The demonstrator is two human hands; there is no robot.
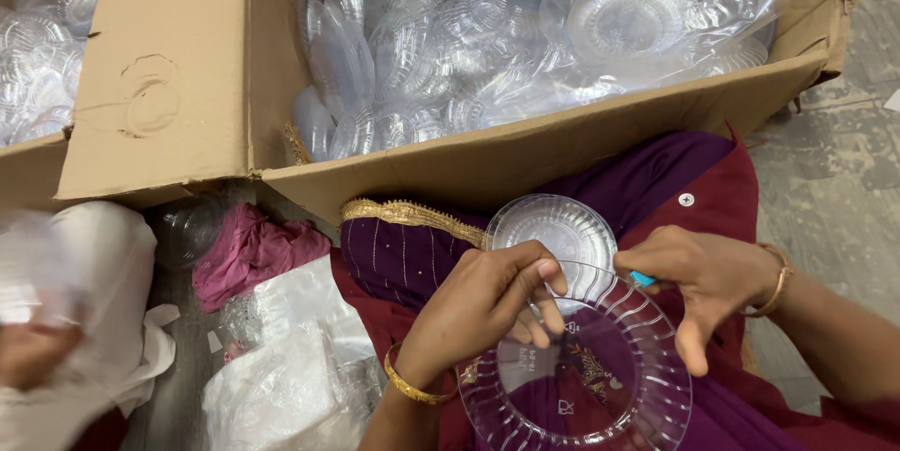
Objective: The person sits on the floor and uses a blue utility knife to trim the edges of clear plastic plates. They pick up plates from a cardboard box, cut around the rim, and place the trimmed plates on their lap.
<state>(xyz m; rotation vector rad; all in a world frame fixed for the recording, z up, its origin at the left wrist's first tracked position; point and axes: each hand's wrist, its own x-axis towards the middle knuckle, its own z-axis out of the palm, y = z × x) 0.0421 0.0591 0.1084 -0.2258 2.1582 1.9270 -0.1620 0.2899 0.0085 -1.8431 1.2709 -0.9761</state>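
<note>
While I sit behind the cardboard box (525, 146), my left hand (478, 306) is curled nearly closed, thumb and fingers pinching the near rim of a large clear ribbed plate (600, 395) that hangs over my purple lap below the box's front wall. My right hand (708, 273) is half closed: its forefinger and thumb pinch a small blue object (642, 278), too little of it showing to name, while the lower fingers hang loose over the plate's far rim. A smaller clear plate (553, 226) lies between the box wall and my hands, partly under them. Inside the box, bagged stacks of clear plates (525, 29) fill the space. Left of the box's corner lie a pink cloth (248, 249) and crumpled plastic bags (281, 376); a blurred white bundle (84, 273) sits further left.

Risks, as I judge them: the large plate is held at one edge only, so a slackened pinch could tip it off my lap. Thin ribbed plastic may crack if squeezed hard. The blue object could scratch the clear surface, and the small plate could slide away unnoticed beneath my hands.
</note>
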